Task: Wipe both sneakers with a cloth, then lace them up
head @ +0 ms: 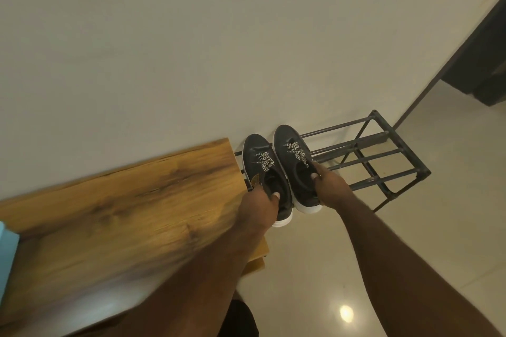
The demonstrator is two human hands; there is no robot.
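Note:
Two black sneakers with white soles and black-and-white patterned laces sit side by side over the left end of a black metal shoe rack (pixel 383 156), toes toward the wall. My left hand (pixel 260 205) grips the heel collar of the left sneaker (pixel 257 156), thumb inside the opening. My right hand (pixel 328 186) grips the right sneaker (pixel 287 142) at its collar, fingers curled over the edge. Both sneakers have laces threaded through the front eyelets. No cloth is in view.
A wooden table top (pixel 123 213) lies to the left, its right edge beside the left sneaker. A light blue object (pixel 6 249) shows at the far left edge. Glossy pale floor tiles (pixel 410 254) spread to the right. A dark doorway (pixel 487 63) stands at the upper right.

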